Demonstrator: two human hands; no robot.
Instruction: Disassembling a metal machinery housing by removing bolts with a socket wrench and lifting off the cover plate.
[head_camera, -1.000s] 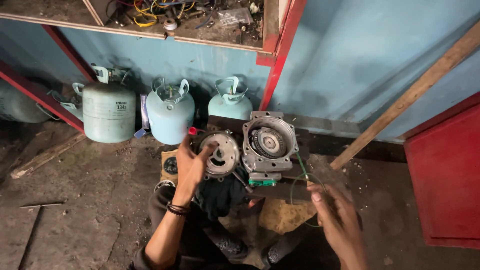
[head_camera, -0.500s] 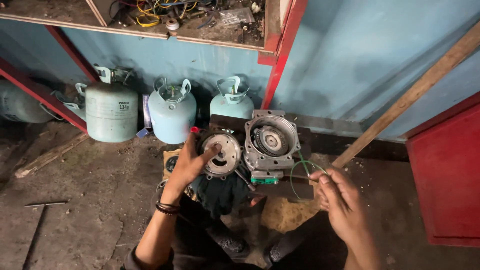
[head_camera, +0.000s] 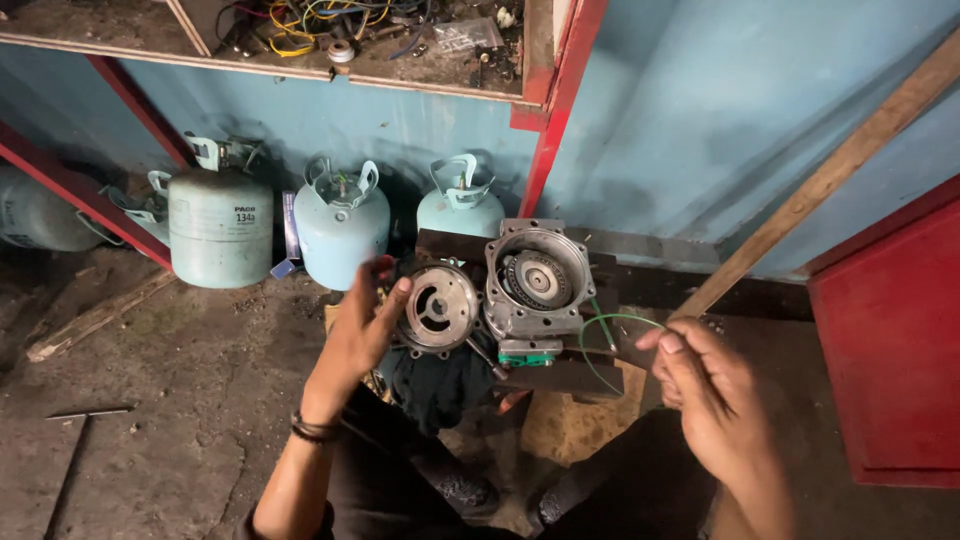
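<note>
My left hand (head_camera: 362, 328) rests against the left edge of a round metal cover plate (head_camera: 438, 308), fingers curled around its rim. Beside the plate on the right sits a grey metal compressor housing (head_camera: 535, 280) with a round rotor inside and a green part at its base. My right hand (head_camera: 705, 385) is pinched on a thin green wire (head_camera: 600, 325) that loops from the housing toward it. A dark cloth (head_camera: 440, 385) lies under the plate.
Three pale blue gas cylinders (head_camera: 340, 225) stand against the blue wall (head_camera: 680, 120). A shelf (head_camera: 330, 45) above holds tangled wires. A wooden slat (head_camera: 830, 170) leans at right by a red cabinet (head_camera: 890, 340). A metal T-tool (head_camera: 75, 445) lies on the dirt floor.
My right hand rose from low at the right and took the green wire, pulling it out to the right. My left hand stayed at the cover plate, shifting slightly.
</note>
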